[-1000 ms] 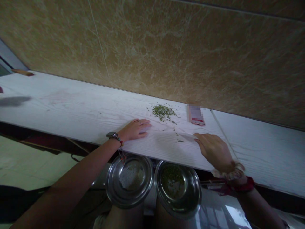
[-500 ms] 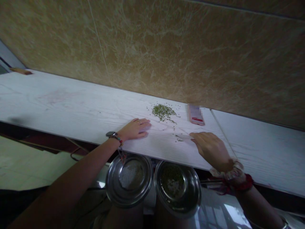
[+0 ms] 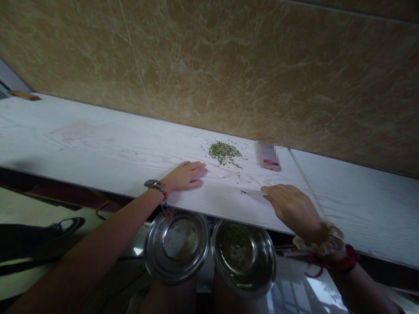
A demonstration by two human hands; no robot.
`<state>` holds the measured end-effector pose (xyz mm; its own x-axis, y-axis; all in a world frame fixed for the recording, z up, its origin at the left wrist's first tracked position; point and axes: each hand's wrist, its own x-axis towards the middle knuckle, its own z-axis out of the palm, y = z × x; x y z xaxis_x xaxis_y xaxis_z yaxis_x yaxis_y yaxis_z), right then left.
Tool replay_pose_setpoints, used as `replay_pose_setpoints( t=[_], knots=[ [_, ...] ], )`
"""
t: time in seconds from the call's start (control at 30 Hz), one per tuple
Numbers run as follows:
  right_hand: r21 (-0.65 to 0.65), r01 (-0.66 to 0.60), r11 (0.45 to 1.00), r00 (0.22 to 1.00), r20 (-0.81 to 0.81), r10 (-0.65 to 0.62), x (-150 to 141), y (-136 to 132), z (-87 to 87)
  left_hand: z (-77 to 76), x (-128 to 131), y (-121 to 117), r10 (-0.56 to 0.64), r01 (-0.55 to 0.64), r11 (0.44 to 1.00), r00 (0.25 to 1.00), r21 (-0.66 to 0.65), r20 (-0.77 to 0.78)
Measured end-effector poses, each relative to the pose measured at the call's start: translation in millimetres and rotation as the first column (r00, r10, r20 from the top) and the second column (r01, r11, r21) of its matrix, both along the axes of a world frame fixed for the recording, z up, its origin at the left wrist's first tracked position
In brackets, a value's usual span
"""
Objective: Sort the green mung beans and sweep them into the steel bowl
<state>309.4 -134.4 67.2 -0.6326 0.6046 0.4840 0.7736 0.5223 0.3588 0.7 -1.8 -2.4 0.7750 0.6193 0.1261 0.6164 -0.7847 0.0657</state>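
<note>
My left hand (image 3: 186,175) lies flat on the white wood-grain counter (image 3: 114,144), fingers stretched out, holding nothing. Just beyond its fingertips is a loose pile of small green beans (image 3: 224,151), apparently mung beans. My right hand (image 3: 290,203), closed, pinches a thin pale tool (image 3: 253,191) with a dark narrow tip. Its exact kind is unclear. The tip rests low over the counter among a few stray beans. Below the counter edge stand two steel bowls: the left bowl (image 3: 150,261) holds whitish grains, the right bowl (image 3: 266,266) green beans with some whitish bits.
A phone (image 3: 270,157) lies near the wall behind my right hand. A marbled brown wall (image 3: 209,65) rises along the counter's back edge. A small wooden piece (image 3: 24,95) is at the far left. Another person's shoe (image 3: 68,225) shows on the floor at left.
My right hand has shifted slightly right and down with the tool, and fewer stray beans show near its tip. My left hand stays put. A person's foot has appeared at lower left.
</note>
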Motion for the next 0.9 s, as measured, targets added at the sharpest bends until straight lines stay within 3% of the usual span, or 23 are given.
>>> replay_pose_setpoints(
  t=[0.4,0.7,0.9],
  knots=[
    [0.023,0.001,1.0,1.0,-0.013,-0.001,5.8,-9.2,2.4,-3.5,-1.1,1.9,0.005,-0.005,1.0,1.0,-0.022,0.012],
    [-0.002,0.085,0.996,0.996,0.016,-0.085,9.2,-7.9,-3.0,-0.2,1.4,0.4,0.023,-0.024,0.999,1.0,-0.035,-0.02],
    [-0.01,0.036,0.999,0.999,0.001,-0.036,7.7,-9.6,-2.0,-1.6,0.5,0.9,0.018,-0.018,1.0,1.0,-0.023,-0.009]
  ],
)
